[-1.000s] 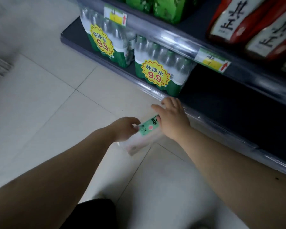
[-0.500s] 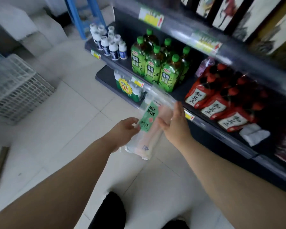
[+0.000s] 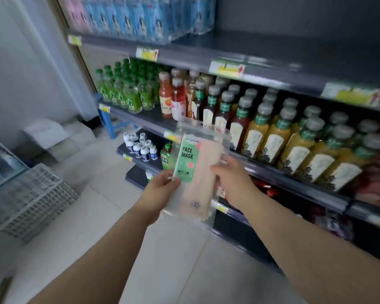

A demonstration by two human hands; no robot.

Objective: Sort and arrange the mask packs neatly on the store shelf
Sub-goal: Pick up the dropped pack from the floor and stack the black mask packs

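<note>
A clear plastic mask pack [image 3: 201, 172] with pink masks inside and a green "FACE MASK" label is held upright in front of the drink shelves. My left hand [image 3: 160, 193] grips its lower left edge. My right hand [image 3: 233, 176] grips its right side. On the top shelf [image 3: 239, 46] stand several blue and pink packs [image 3: 140, 16] in a row at the left; the shelf's right part is bare grey.
The shelving holds green bottles [image 3: 125, 88], red and brown bottles [image 3: 178, 97], yellow juice bottles [image 3: 294, 139] and small white bottles [image 3: 140, 145]. A white wire basket [image 3: 31, 198] stands at the left on the tiled floor. A blue stool [image 3: 110, 123] is by the wall.
Both hands have lifted the mask pack from near the floor up to the level of the drink shelves. My view has tilted upward to show the upper shelves.
</note>
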